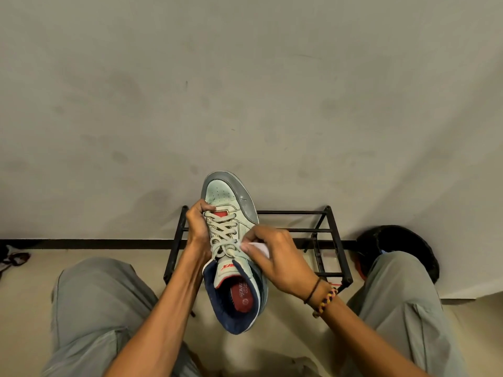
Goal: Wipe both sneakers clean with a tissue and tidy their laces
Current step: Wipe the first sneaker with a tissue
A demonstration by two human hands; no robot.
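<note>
One white sneaker [227, 197] with a grey toe rim, navy collar and red insole is held up in the air, toe pointing away from me. My left hand [197, 227] grips its left side beside the laces [223, 235]. My right hand [275, 257] pinches a white tissue [258, 247] against the shoe's right side, next to the upper eyelets. The laces are threaded and loosely crossed. No other sneaker of the pair is identifiable in view.
A black metal shoe rack [321, 240] stands on the floor against the wall behind the shoe. My knees in grey trousers [95, 308] flank the hands. A dark round object [402, 248] sits at the right, footwear [13, 259] at the far left.
</note>
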